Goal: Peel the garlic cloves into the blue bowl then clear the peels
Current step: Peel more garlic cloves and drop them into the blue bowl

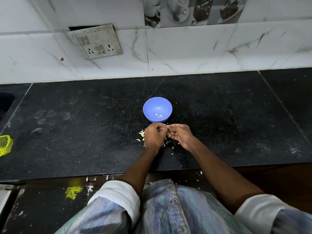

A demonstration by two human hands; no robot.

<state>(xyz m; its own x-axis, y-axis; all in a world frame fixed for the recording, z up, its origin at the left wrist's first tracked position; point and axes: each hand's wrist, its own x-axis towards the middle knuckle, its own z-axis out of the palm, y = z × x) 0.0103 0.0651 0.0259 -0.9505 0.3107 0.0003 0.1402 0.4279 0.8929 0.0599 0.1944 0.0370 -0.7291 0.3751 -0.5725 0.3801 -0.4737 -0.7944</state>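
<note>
Both hands meet just in front of the blue bowl (pixel 157 109), low over the black worktop (pixel 84 132). The left hand (pixel 154 136) is curled in a loose fist, its fingertips turned toward the right hand (pixel 179 135), whose thumb and fingers pinch a small pale garlic clove (pixel 167 126) at the point where the two hands touch. Whether the left hand also has a grip on that clove, or only on a bit of its skin, is too small to tell.

The bowl stands upright, just beyond the hands, with a few peeled cloves (pixel 158 115) lying on its bottom. Loose peels (pixel 141 134) are scattered on the worktop under and beside the hands, most of them to the left of the left hand and between the wrists. More scraps lie on the floor below the worktop's front edge.

The step in hand looks to be stripping the skin off this clove. To do it well, one hand should hold the clove steady by its ends while the other nips the papery skin at the root tip and draws it off in long strips. Working this close to the bowl keeps the drop short, but the peels should fall on the worktop, not over the rim, so they can be swept together later.
</note>
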